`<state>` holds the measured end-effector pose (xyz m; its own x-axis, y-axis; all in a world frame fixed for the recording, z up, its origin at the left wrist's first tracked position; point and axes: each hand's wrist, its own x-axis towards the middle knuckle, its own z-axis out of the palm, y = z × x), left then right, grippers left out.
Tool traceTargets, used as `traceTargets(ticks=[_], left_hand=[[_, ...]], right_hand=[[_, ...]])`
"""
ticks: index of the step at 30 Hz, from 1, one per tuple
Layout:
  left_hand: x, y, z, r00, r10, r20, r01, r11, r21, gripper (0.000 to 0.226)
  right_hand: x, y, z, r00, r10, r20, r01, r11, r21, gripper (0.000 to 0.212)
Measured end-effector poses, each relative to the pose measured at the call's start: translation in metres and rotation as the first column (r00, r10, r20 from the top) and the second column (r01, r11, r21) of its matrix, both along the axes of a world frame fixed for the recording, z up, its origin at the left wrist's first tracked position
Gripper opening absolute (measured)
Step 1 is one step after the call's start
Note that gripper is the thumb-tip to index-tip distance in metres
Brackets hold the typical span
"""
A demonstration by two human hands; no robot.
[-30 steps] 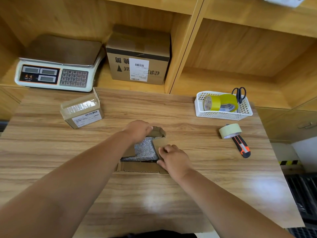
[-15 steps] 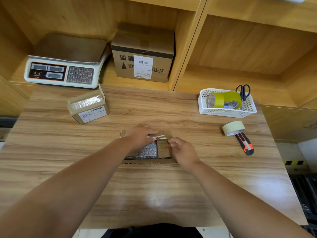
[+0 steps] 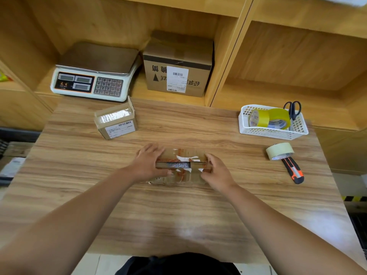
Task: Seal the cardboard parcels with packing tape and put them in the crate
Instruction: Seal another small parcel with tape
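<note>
Far out to the left of the grip and beyond it, a weighing scale (image 3: 93,76) sits in the shelf recess. Nearer, up and left of the left hand, a small taped parcel (image 3: 116,121) with a printed label stands on the wooden table (image 3: 178,215). Straight beyond the grip, a large cardboard box (image 3: 177,66) with a white label rests in the same recess beside the scale. At the grip itself, the left hand (image 3: 150,162) is wrapped over the left end of the cardboard parcel (image 3: 181,165), fingers laid across the far flap and thumb on the near side, holding it down on the table. The parcel lies flat between the two hands at mid-table. Its top flaps are drawn nearly together, and a narrow slit between them shows something silvery inside. Torn white and red scraps mark the flaps, and motion blur hides finer detail. The right hand (image 3: 217,172) grips the parcel's right end, fingers curled in against the flap edges. Right of the grip and beyond it, a white basket (image 3: 274,132) holds a yellow tape roll (image 3: 278,116) and scissors (image 3: 293,108). Nearer, level with the right hand but well apart from it, a pale roll of packing tape (image 3: 280,150) lies on the table. It touches the tip of an orange-and-black utility knife (image 3: 294,169) whose handle points toward the person.
</note>
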<state>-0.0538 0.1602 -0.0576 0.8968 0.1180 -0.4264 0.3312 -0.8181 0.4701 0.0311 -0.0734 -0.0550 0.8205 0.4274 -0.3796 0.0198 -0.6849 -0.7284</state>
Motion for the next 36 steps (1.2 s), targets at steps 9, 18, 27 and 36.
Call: traceTargets(ticks=[9,18,27,36], left_hand=[[-0.008,0.005,-0.012,0.996,0.080,0.037,-0.083,0.993,0.084,0.096],[-0.008,0.004,-0.018,0.998,-0.001,0.070,-0.014,0.976,0.219,0.091],[0.009,-0.016,-0.020,0.942,-0.306,-0.136,0.334,0.826,0.454,0.125],[0.014,-0.021,-0.023,0.957,-0.267,-0.113,0.289,0.847,0.445,0.122]], right_hand=[[0.003,0.010,-0.021,0.992,0.063,0.112,-0.046,0.987,-0.153,0.076],[0.005,0.005,-0.031,0.974,0.192,0.117,-0.161,0.959,-0.232,0.066],[0.018,0.008,-0.011,0.782,0.577,0.238,-0.411,0.762,-0.500,0.084],[0.019,0.008,-0.019,0.653,0.752,0.089,-0.503,0.520,-0.690,0.106]])
